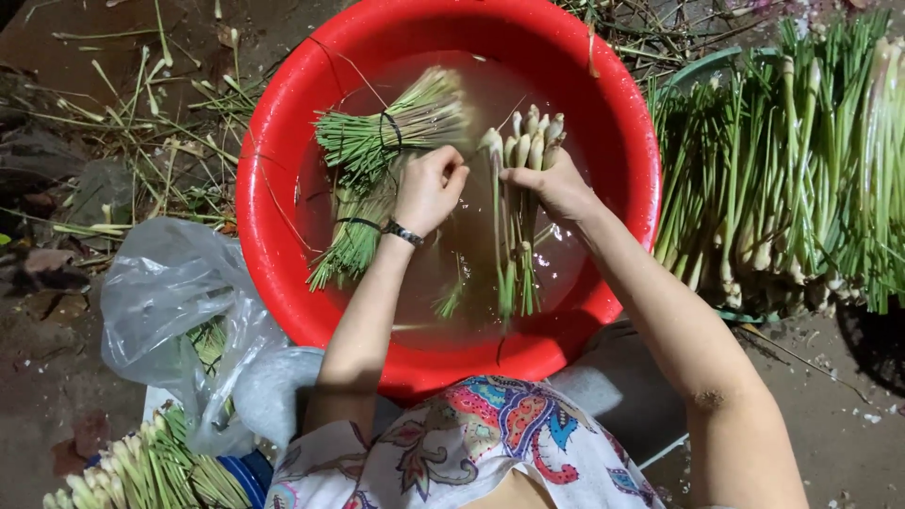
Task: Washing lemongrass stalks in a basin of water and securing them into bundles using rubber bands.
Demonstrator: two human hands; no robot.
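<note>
Red basin (283, 123) — right hand (551, 184) grips stalks (528, 137).

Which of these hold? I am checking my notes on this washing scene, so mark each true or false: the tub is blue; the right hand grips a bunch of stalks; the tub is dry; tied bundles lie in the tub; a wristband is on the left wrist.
1. The tub is blue. False: it is red.
2. The right hand grips a bunch of stalks. True.
3. The tub is dry. False: it holds murky water.
4. Tied bundles lie in the tub. True.
5. A wristband is on the left wrist. True.
</note>
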